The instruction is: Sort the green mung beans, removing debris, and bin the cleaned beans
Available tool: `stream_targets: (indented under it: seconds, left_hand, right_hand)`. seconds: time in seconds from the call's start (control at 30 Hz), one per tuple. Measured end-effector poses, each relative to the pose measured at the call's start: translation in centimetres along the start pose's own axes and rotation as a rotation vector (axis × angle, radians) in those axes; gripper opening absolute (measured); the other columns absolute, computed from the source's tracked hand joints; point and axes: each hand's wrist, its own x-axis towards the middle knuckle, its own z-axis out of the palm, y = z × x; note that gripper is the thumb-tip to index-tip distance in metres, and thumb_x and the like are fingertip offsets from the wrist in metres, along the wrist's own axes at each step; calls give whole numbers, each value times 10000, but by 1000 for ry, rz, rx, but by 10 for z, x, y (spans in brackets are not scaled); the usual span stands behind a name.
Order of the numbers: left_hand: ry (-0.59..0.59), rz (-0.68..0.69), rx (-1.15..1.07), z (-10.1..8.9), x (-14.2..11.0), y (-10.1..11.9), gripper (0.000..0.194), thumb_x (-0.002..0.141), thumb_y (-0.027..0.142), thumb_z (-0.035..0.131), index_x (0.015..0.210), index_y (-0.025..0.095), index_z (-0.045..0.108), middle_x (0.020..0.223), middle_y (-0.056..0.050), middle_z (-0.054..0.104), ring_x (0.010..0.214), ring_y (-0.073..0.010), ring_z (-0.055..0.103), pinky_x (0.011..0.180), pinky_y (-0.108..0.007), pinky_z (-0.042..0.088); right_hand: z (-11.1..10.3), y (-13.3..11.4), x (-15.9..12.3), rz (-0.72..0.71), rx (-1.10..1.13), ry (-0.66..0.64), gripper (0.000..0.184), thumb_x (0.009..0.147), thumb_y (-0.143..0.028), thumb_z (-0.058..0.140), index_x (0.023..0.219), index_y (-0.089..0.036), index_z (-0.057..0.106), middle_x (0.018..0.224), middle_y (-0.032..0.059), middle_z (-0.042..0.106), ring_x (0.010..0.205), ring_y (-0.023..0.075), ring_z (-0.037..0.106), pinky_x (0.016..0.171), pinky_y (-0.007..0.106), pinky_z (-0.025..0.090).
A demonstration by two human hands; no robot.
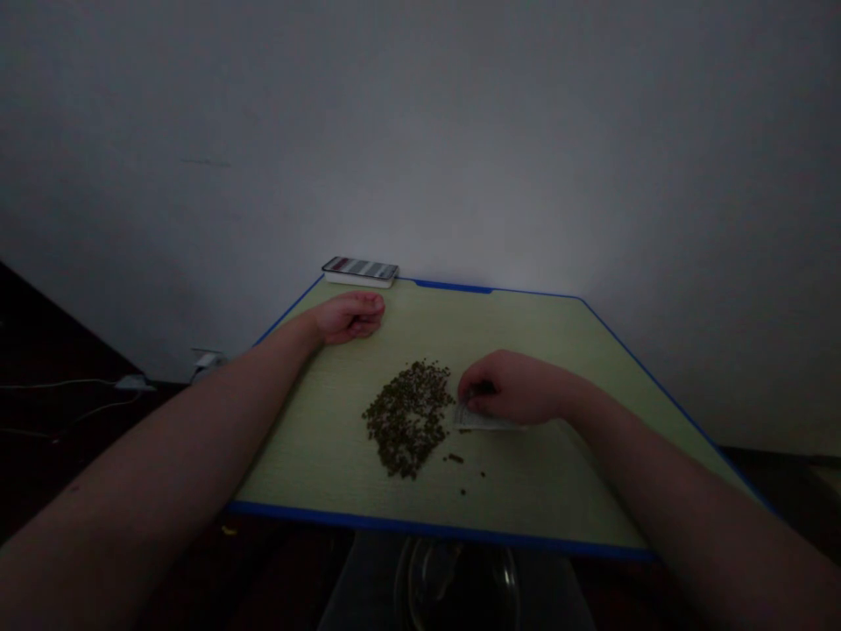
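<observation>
On the pale green tabletop (526, 491) lies a loose pile of small brown and dark grains (407, 421), with a few strays in front of it. My right hand (516, 387) is at the pile's right side, its thumb and fingers curled together in a pinch. Under that hand is a piece of whitish printed paper (477, 421), its left edge close to the grains. What sits between the fingertips is too small and dark to tell. My left hand (351, 315) rests near the table's far left, fingers curled in, with nothing visible in them.
A phone (361, 266) lies on a white box (358, 280) at the far left corner. A blue rim (447, 531) edges the table, which stands against a plain wall (460, 158). Below the front edge is a clear round container (463, 583). White cables (72, 384) run at the left.
</observation>
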Motion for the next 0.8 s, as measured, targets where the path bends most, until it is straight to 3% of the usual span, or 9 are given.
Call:
stream_targets:
  seconds: [0.33, 0.8]
  left_hand:
    - [18, -17, -10, 0, 0, 1, 336, 687, 249, 809, 605, 153, 498, 505, 69, 325, 384, -38, 287, 343, -143, 207]
    - [5, -12, -22, -1, 0, 1, 279, 736, 202, 749, 622, 150, 500, 514, 65, 318, 391, -42, 289, 347, -143, 210]
  right_hand:
    - [5, -30, -6, -107, -71, -60, 206, 808, -203, 618, 946, -205, 770, 852, 35, 746, 707, 154, 610, 619, 260, 378]
    - [6, -45, -16, -236, 28, -342, 69, 778, -181, 685, 811, -171, 745, 667, -18, 657, 567, 107, 522, 524, 235, 319]
